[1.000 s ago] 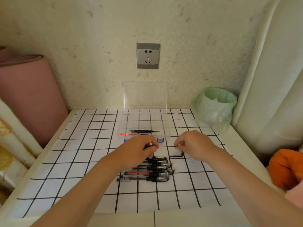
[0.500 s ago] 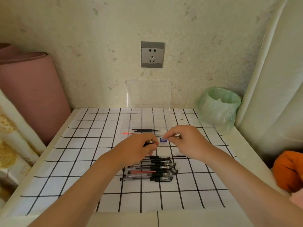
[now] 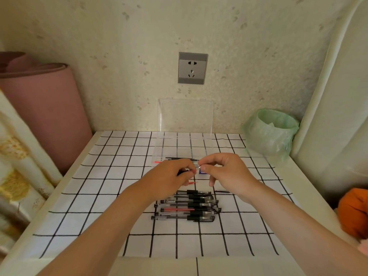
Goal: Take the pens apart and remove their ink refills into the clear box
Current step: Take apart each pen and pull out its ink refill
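Head view: the left hand (image 3: 171,176) grips a pen (image 3: 199,166) while the right hand (image 3: 225,172) pinches its metal tip, with the clear box (image 3: 186,144) just beyond them. The tip is probably being unscrewed; the next move calls for drawing the refill out.

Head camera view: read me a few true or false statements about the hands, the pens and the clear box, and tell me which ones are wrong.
1. The left hand and the right hand both hold one pen between them. True.
2. The clear box is closed. False: its lid stands open against the wall.
3. The box has no refills in it. False: several refills lie inside.
4. A pile of pens lies on the checked cloth, nearer the person than the hands. True.
5. The green-bagged bin stands at the table's left edge. False: it stands at the back right corner.
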Action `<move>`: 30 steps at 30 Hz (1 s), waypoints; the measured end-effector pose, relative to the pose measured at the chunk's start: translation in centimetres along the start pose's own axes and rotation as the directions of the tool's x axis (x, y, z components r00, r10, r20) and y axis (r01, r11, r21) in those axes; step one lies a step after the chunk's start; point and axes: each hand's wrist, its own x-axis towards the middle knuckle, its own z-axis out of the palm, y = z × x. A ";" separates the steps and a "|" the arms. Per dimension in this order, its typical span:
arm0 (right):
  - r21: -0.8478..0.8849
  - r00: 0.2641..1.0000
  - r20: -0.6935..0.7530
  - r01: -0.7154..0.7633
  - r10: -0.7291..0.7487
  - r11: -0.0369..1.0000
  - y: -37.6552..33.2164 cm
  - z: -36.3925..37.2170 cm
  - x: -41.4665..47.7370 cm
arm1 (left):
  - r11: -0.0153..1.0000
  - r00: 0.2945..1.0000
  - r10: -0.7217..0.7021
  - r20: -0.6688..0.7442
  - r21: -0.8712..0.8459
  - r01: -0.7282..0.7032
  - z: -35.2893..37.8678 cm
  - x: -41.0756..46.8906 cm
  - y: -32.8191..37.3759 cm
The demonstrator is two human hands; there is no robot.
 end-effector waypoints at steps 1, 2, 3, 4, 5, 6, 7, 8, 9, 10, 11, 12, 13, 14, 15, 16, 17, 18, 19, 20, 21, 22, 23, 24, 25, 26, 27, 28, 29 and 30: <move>0.000 1.000 0.000 0.000 0.000 1.000 0.0 0.0 0.0 | 1.000 1.000 0.000 0.001 0.000 0.000 0.0 0.0 0.0; 0.000 1.000 0.008 -0.003 0.003 1.000 -0.1 0.0 -0.1 | 1.000 1.000 0.001 0.002 0.002 -0.001 0.0 0.0 0.0; 0.001 1.000 0.020 -0.009 0.009 1.000 -0.1 0.0 -0.2 | 1.000 1.000 0.001 0.003 0.008 -0.001 -0.1 0.0 0.0; 0.000 0.999 0.029 -0.012 0.012 1.000 -0.2 0.0 -0.2 | 1.000 1.000 0.000 0.002 0.016 0.000 -0.1 -0.1 0.0; -0.005 0.999 0.033 -0.014 0.015 1.000 -0.2 0.0 -0.3 | 1.000 1.000 0.001 0.000 0.017 -0.001 -0.1 -0.1 0.1; -0.010 0.999 0.032 -0.012 0.013 1.000 -0.3 0.0 -0.3 | 1.000 1.000 0.003 -0.003 0.013 -0.002 -0.1 0.0 0.1; -0.013 0.999 0.031 -0.009 0.010 1.000 -0.3 0.1 -0.3 | 1.000 1.000 0.003 -0.004 0.009 -0.003 -0.1 -0.1 0.2; -0.015 0.999 0.034 -0.007 0.008 1.000 -0.3 0.1 -0.3 | 1.000 1.000 0.003 -0.002 0.006 -0.003 -0.1 -0.1 0.3; -0.016 0.999 0.039 -0.006 0.006 1.000 -0.3 0.1 -0.3 | 1.000 1.000 0.005 0.000 0.007 -0.005 -0.1 -0.1 0.4; -0.016 0.999 0.044 -0.003 0.004 1.000 -0.3 0.1 -0.3 | 1.000 1.000 0.007 0.002 0.009 -0.007 -0.2 -0.1 0.4; -0.014 0.999 0.046 -0.001 0.002 1.000 -0.2 0.2 -0.4 | 1.000 1.000 0.007 0.006 0.012 -0.007 -0.1 -0.1 0.4; -0.016 0.999 0.047 0.003 -0.003 1.000 -0.2 0.2 -0.4 | 1.000 1.000 0.007 0.010 0.013 -0.007 -0.1 -0.1 0.4; -0.022 0.999 0.048 0.008 -0.007 1.000 -0.1 0.3 -0.4 | 1.000 1.000 0.005 0.013 0.012 -0.005 -0.1 -0.1 0.4; -0.031 0.999 0.051 0.015 -0.014 0.999 -0.1 0.3 -0.4 | 1.000 1.000 0.000 0.015 0.012 0.000 -0.1 -0.1 0.4; -0.040 0.999 0.050 0.023 -0.021 0.999 -0.1 0.4 -0.4 | 1.000 1.000 -0.004 0.015 0.016 0.004 -0.1 -0.1 0.5; -0.052 0.998 0.046 0.032 -0.030 0.998 0.0 0.4 -0.4 | 1.000 1.000 -0.006 0.015 0.020 0.005 -0.1 0.0 0.5; -0.068 0.998 0.040 0.042 -0.039 0.997 0.0 0.4 -0.4 | 1.000 1.000 -0.006 0.014 0.021 0.006 -0.1 0.0 0.5; -0.092 0.998 0.035 0.053 -0.050 0.994 0.2 0.4 -0.3 | 1.000 1.000 -0.009 0.013 0.021 0.009 -0.1 0.1 0.5; -0.116 0.997 0.032 0.067 -0.064 0.991 0.3 0.4 -0.2 | 1.000 1.000 -0.012 0.012 0.022 0.012 -0.2 0.1 0.4; -0.138 0.996 0.031 0.084 -0.080 0.987 0.5 0.5 -0.2 | 1.000 1.000 -0.012 0.007 0.025 0.012 -0.3 0.1 0.4; -0.160 0.995 0.029 0.101 -0.098 0.982 0.7 0.5 -0.1 | 1.000 1.000 -0.009 0.001 0.025 0.009 -0.3 0.1 0.3; -0.185 0.993 0.028 0.118 -0.115 0.976 0.9 0.5 -0.1 | 1.000 1.000 -0.004 -0.006 0.022 0.004 -0.4 0.1 0.3; -0.211 0.991 0.030 0.135 -0.132 0.968 1.1 0.5 -0.1 | 1.000 1.000 0.005 -0.013 0.021 -0.005 -0.5 0.1 0.2; -0.236 0.988 0.037 0.152 -0.147 0.960 1.2 0.6 -0.1 | 0.999 1.000 0.018 -0.022 0.027 -0.017 -0.5 0.0 0.2; -0.259 0.986 0.048 0.164 -0.157 0.952 1.3 0.6 -0.1 | 0.999 0.999 0.031 -0.031 0.044 -0.029 -0.5 -0.1 0.1; -0.277 0.985 0.062 0.171 -0.160 0.946 1.3 0.6 -0.2 | 0.997 0.998 0.045 -0.041 0.065 -0.042 -0.6 -0.2 0.1; -0.292 0.985 0.077 0.171 -0.156 0.941 1.3 0.7 -0.3 | 0.995 0.997 0.062 -0.052 0.083 -0.057 -0.6 -0.2 0.0; -0.312 0.985 0.093 0.169 -0.147 0.935 1.3 0.7 -0.4 | 0.993 0.995 0.078 -0.061 0.093 -0.072 -0.6 -0.2 0.0; -0.334 0.984 0.111 0.167 -0.137 0.928 1.3 0.8 -0.4 | 0.992 0.994 0.091 -0.067 0.094 -0.084 -0.5 -0.2 0.0; -0.352 0.983 0.130 0.167 -0.129 0.921 1.3 0.7 -0.4 | 0.992 0.993 0.098 -0.068 0.089 -0.091 -0.5 -0.2 0.1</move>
